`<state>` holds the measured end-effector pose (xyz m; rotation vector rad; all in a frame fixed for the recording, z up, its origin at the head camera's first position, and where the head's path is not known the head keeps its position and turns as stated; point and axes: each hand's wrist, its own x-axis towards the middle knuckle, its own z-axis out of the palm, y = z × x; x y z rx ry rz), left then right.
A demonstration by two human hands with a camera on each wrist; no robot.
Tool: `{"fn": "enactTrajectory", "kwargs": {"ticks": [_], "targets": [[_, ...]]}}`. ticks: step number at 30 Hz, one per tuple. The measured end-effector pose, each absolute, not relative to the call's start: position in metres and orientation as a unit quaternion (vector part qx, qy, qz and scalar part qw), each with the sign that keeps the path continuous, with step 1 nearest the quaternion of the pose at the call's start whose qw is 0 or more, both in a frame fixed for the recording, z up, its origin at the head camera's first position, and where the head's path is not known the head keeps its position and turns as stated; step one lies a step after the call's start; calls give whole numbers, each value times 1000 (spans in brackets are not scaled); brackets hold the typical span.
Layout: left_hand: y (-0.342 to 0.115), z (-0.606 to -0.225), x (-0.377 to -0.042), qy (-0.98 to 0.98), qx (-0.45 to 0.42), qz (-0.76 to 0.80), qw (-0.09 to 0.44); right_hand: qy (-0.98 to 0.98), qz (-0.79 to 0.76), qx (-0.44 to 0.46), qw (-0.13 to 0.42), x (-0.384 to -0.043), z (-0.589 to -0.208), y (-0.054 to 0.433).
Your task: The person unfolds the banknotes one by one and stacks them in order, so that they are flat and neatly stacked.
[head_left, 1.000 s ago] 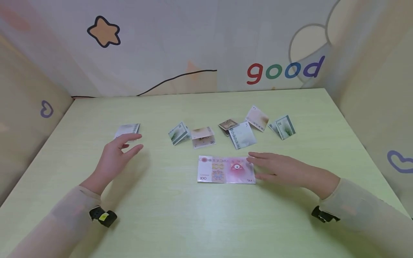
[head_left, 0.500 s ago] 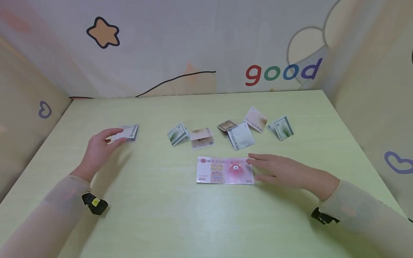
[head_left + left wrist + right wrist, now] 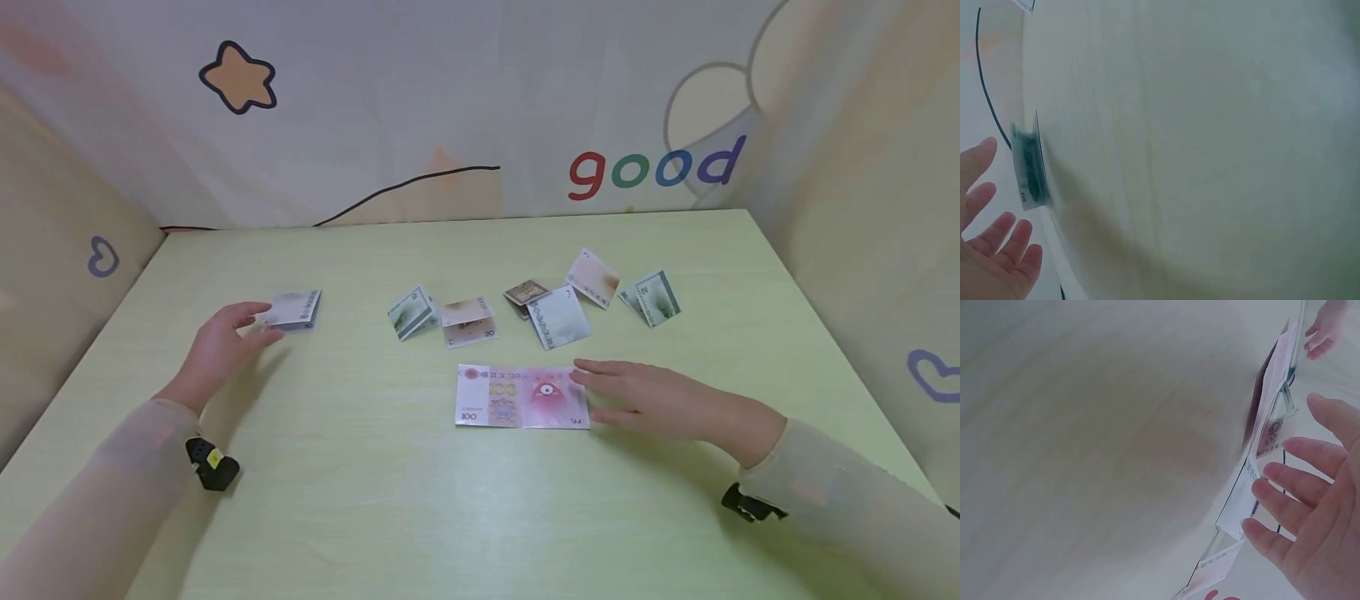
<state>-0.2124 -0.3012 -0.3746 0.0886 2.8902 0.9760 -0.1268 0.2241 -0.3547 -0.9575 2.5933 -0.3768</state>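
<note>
My left hand [image 3: 225, 346] is at the left of the table, its thumb and index finger parted by the left edge of a folded pale banknote [image 3: 294, 311]. In the left wrist view this folded note [image 3: 1030, 169] stands just beyond the fingers, with nothing held in them. A pink 100 play banknote [image 3: 522, 398] lies crosswise near the middle, its fold line showing. My right hand [image 3: 663, 400] reaches over from the right with straight fingers, their tips at the note's right edge. Whether they touch it I cannot tell.
Behind the pink note lie several folded notes: a green one [image 3: 413, 314], a brownish 20 [image 3: 468, 322], a small brown one [image 3: 526, 292], a pale one [image 3: 559, 317], a pinkish one [image 3: 593, 277] and a green one [image 3: 657, 298]. Printed cloth [image 3: 375, 100] encloses the table.
My left hand has drawn back leftward from over the folded pale note, which now shows more fully. The right hand and the pink note have stayed in place.
</note>
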Motion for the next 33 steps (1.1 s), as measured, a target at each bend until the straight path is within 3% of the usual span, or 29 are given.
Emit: {"fn": "enactTrajectory", "kwargs": {"ticks": [12,25,33], "targets": [[-300,-375,-220,938,-4,335,87,912,-139,-348,165,-126,-353,224],[-299,-375,-218,925,-46,377,-9,913,-136,-350,161,-126,-354,226],[-297,-372,-215,918,-66,389,-27,914,-137,-344,164,-126,-355,225]]}}
